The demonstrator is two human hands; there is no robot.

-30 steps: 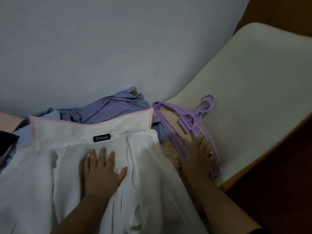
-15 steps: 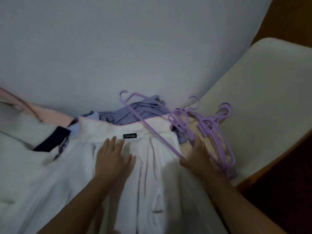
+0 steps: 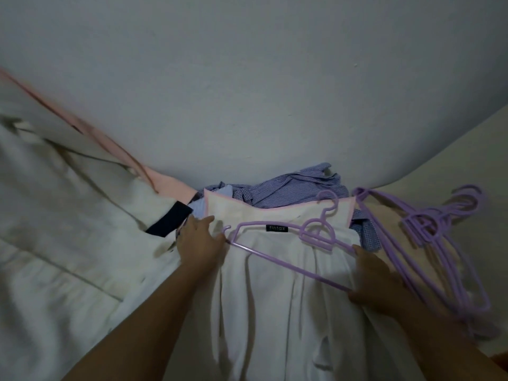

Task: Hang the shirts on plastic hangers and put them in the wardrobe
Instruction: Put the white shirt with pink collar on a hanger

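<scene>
A white shirt (image 3: pixel 277 292) with a pink-edged collar and a black label lies spread in front of me. A purple plastic hanger (image 3: pixel 286 257) lies across its collar area, hook pointing away. My right hand (image 3: pixel 376 279) grips the hanger's right end, thumb under the lower bar. My left hand (image 3: pixel 200 243) rests at the shirt's left shoulder, its fingers touching the hanger's left tip; the grip there is unclear. A stack of several more purple hangers (image 3: pixel 439 237) lies to the right.
A blue striped shirt (image 3: pixel 291 188) is bunched behind the white one against a grey wall (image 3: pixel 247 78). Another pale garment with a dark cuff (image 3: pixel 167 221) and pink trim lies at the left. The cream surface (image 3: pixel 489 166) extends at the right.
My right hand has lifted one hanger off the stack and swung it flat across the white shirt's collar. My left hand slid left off the shirt's middle up to the left shoulder.
</scene>
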